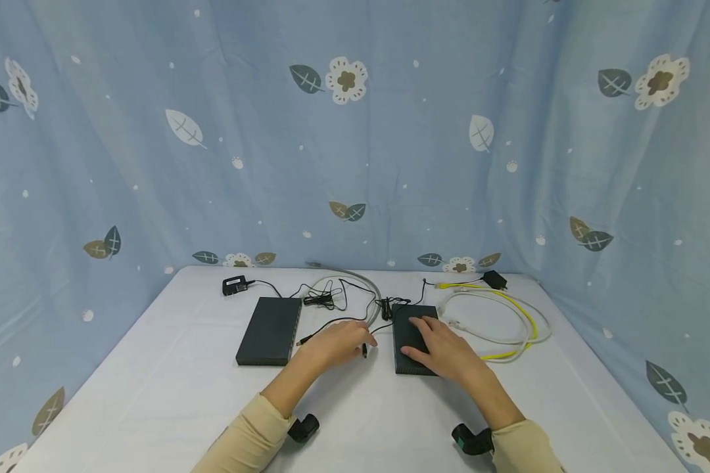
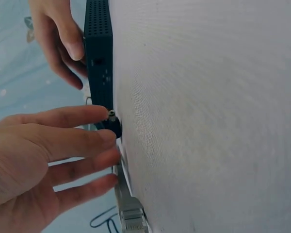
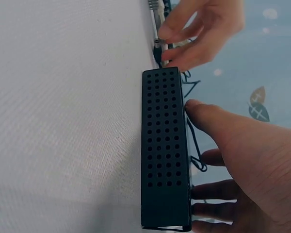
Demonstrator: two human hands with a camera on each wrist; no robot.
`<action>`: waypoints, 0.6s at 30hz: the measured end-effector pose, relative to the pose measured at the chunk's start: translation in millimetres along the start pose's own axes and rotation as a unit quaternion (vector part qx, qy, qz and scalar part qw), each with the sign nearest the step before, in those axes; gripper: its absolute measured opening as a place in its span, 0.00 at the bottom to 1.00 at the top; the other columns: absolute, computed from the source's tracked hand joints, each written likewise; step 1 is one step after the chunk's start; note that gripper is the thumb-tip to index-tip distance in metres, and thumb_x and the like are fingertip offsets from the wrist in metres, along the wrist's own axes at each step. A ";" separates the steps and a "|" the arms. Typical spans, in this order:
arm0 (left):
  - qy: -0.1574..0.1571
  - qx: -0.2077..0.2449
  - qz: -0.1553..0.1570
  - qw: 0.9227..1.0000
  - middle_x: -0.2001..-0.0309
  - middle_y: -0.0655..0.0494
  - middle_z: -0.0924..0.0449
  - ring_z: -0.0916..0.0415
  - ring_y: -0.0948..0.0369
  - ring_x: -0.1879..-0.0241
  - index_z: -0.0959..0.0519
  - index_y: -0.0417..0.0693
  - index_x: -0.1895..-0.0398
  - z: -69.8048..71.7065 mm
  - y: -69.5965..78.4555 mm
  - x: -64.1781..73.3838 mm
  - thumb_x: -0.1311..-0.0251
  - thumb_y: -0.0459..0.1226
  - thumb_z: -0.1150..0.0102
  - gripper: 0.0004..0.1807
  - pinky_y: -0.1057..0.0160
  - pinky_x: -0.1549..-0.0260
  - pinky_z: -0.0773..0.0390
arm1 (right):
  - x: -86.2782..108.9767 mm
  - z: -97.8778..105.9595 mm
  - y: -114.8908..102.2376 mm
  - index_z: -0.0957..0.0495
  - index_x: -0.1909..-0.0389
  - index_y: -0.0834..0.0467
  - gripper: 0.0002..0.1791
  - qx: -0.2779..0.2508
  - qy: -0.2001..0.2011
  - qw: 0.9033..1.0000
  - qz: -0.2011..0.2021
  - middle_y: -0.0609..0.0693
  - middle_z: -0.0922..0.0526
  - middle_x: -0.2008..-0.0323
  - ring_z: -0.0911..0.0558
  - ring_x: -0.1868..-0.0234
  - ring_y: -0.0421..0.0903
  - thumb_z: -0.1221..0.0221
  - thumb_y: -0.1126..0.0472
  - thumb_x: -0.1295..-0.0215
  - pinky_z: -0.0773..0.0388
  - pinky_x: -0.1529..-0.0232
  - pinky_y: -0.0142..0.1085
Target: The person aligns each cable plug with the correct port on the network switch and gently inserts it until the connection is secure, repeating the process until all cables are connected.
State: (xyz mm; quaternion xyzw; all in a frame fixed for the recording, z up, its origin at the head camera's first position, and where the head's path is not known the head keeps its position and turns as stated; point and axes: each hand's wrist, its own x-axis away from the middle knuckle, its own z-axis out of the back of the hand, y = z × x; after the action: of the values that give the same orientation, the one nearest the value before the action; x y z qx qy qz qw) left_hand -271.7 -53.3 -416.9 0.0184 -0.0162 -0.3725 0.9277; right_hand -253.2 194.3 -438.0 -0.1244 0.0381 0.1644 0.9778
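Observation:
My left hand [image 1: 337,341] reaches down with thumb and forefinger on either side of a black barrel power plug [image 2: 112,116] near the table surface. Firm contact with the plug is not plain. Its other fingers are loosely spread. My right hand [image 1: 440,345] rests with spread fingers on top of a flat black box [image 3: 166,145] with a perforated side, which lies on the table and looks like a network device. The power cord runs behind the left hand toward a tied bundle [image 1: 387,307]. A grey network cable's clear connector [image 2: 133,221] appears below the left fingers.
A second black box [image 1: 269,332] lies to the left. Behind it are a black adapter [image 1: 235,285], another cord bundle [image 1: 321,299] and a looped grey cable [image 1: 367,284]. Right of the hands are yellow [image 1: 526,322] and white [image 1: 497,340] cables and an adapter [image 1: 494,280].

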 end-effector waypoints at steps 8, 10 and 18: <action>0.008 0.010 -0.010 1.000 0.57 0.61 0.16 0.20 0.65 0.55 0.12 0.54 0.55 -2.1 -3.1 -1.3 0.41 0.31 0.35 0.13 0.70 0.57 0.21 | 1.3 0.1 -1.0 0.33 0.30 0.53 0.39 -0.002 -0.007 1.000 0.006 0.65 0.33 0.32 0.31 0.32 0.64 0.44 0.34 0.35 0.28 0.41 0.61; 0.017 0.011 -0.013 1.000 0.57 0.62 0.15 0.19 0.65 0.55 0.12 0.53 0.58 -2.1 -3.5 -1.3 0.41 0.32 0.34 0.11 0.70 0.56 0.20 | 1.4 0.1 -1.4 0.33 0.31 0.53 0.38 -0.002 -0.011 1.000 0.009 0.66 0.34 0.31 0.32 0.31 0.65 0.44 0.34 0.35 0.30 0.39 0.61; 0.042 -0.014 -0.019 0.999 0.65 0.65 0.15 0.22 0.69 0.65 0.13 0.54 0.72 -1.9 -3.2 -0.6 0.45 0.31 0.31 0.06 0.72 0.66 0.23 | 0.8 -1.2 -5.3 0.34 0.29 0.54 0.46 -0.018 -0.035 0.999 -0.002 0.70 0.40 0.28 0.40 0.27 0.68 0.45 0.28 0.41 0.36 0.34 0.62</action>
State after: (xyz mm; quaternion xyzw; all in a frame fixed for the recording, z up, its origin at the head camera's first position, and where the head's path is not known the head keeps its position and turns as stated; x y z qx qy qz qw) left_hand -274.3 -55.2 -418.9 0.0217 0.0281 -0.3889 0.9206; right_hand -250.7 189.4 -438.1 -0.1359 0.0005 0.1678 0.9764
